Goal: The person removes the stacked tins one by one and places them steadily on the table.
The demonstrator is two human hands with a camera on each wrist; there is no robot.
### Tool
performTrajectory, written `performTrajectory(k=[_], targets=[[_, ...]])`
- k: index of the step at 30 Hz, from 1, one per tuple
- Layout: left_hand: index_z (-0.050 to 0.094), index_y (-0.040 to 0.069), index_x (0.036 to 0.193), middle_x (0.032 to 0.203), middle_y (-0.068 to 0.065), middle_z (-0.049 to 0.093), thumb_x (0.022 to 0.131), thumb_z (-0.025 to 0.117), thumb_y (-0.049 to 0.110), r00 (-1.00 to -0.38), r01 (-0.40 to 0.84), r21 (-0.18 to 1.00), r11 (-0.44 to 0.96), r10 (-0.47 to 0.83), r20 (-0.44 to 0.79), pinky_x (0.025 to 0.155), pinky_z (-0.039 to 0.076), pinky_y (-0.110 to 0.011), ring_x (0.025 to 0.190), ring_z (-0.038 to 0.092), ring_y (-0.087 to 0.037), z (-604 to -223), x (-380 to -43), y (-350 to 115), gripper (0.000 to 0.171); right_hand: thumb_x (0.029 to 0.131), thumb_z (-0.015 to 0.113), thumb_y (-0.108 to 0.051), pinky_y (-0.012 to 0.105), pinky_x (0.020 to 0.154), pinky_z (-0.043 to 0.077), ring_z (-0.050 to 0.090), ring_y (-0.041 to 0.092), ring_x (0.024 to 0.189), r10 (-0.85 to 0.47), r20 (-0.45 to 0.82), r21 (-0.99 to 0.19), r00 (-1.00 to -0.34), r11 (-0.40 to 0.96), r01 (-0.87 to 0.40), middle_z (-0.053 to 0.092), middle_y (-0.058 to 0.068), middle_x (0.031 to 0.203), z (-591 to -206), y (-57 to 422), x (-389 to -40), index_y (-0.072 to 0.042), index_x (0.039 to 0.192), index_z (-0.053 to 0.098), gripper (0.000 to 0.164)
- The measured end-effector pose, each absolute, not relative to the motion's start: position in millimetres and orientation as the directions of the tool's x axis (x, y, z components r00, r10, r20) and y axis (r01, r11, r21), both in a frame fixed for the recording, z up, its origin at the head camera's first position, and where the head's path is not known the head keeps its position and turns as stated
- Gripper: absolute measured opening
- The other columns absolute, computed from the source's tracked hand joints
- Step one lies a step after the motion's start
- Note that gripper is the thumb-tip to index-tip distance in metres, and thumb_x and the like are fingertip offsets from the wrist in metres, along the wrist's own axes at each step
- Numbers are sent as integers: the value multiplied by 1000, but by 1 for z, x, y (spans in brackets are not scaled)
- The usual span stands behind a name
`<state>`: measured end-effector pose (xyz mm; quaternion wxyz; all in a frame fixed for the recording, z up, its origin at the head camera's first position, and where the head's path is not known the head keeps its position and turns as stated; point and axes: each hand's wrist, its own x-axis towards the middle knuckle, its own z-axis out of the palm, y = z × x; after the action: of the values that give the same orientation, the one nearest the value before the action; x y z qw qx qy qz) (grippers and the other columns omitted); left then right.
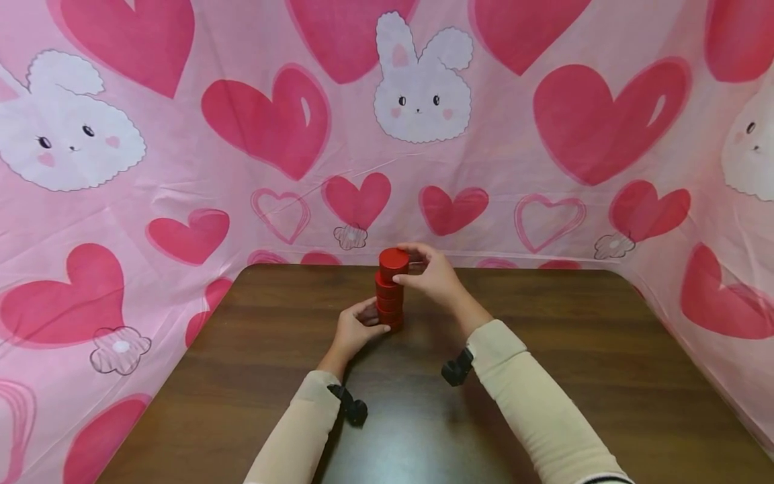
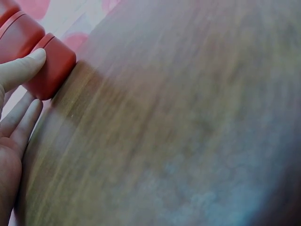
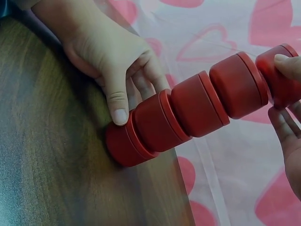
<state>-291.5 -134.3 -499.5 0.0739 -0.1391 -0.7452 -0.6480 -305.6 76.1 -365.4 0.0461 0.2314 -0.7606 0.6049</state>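
A column of several round red lidded tins (image 1: 390,296) stands near the far edge of the table. At its base my left hand (image 1: 353,333) holds the bottom tin (image 3: 126,146), thumb on the near side and fingers behind. Up top, my right hand (image 1: 434,277) pinches the uppermost tin (image 1: 394,261) between thumb and fingers. That tin sits slightly off line from the tin below (image 3: 237,87); whether the two touch I cannot tell. The left wrist view catches only the lower tins (image 2: 54,70), beside my left thumb.
The brown wooden table (image 1: 544,376) ends just behind the column. Beyond it hangs a pink cloth (image 1: 387,161) with hearts and rabbits, which also runs along both sides. A small black camera is strapped at each wrist.
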Motion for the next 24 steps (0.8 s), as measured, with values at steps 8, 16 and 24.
performTrajectory(k=[8, 16, 24], targets=[[58, -4, 131, 116, -24, 66, 72, 82, -8, -950, 286, 953, 98, 161, 269, 91, 52, -50, 105, 64, -38, -482, -281, -134, 64, 78, 82, -7, 38, 91, 54, 65, 26, 104, -275, 381, -893, -883, 139, -429, 64, 10, 121, -364, 84, -302, -8, 131, 60, 57], [56, -7, 131, 117, -28, 64, 72, 81, -9, -946, 299, 948, 109, 165, 279, 91, 51, -53, 105, 63, -43, -469, -271, -133, 63, 78, 82, -6, 38, 94, 52, 64, 26, 104, -279, 413, -871, -867, 160, -466, 64, 10, 122, -364, 94, -296, -5, 131, 60, 57], [57, -8, 130, 115, -30, 64, 71, 82, -10, -943, 316, 943, 105, 143, 300, 89, 51, -54, 104, 63, -45, -475, -274, -132, 64, 79, 80, -5, 43, 97, 50, 61, 32, 108, -268, 387, -882, -882, 173, -439, 62, 15, 125, -360, 104, -288, -4, 134, 57, 59]])
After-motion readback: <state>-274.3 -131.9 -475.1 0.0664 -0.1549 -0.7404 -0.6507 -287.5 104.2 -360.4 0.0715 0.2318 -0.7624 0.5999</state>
